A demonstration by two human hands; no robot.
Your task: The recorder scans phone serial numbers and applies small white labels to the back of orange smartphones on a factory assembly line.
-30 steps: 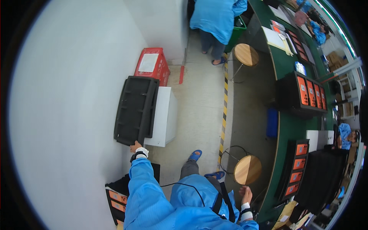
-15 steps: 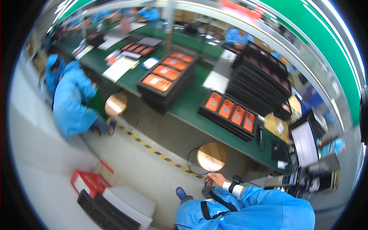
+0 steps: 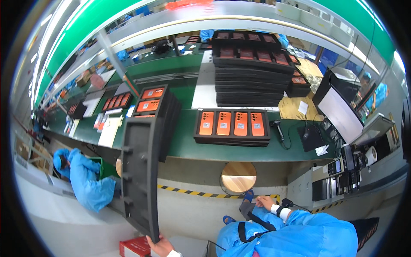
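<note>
- Precariously, perhaps, my left hand [image 3: 161, 246] pinches one end of the long black foam tray [image 3: 138, 171], raised before the worktop [image 3: 182, 143].
- A weak grip could drop it; swinging could knock the stacked trays [image 3: 169, 122].
- My right hand [image 3: 266, 201] is loosely half-curled, apparently empty.
- The raised tray's visible face looks bare; the low tray pile [image 3: 231, 138] shows four orange phones [image 3: 223, 124].

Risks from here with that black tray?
Slip or tip: the left hand grips the black tray by one end; the right hand is off it.

Knock: in view, the tray's other end overlaps the left tray stack and its orange phone-shaped pieces; a swing might hit them, though the gap can't be judged.

Possible trip: wooden stool near the blue sandals.
</note>
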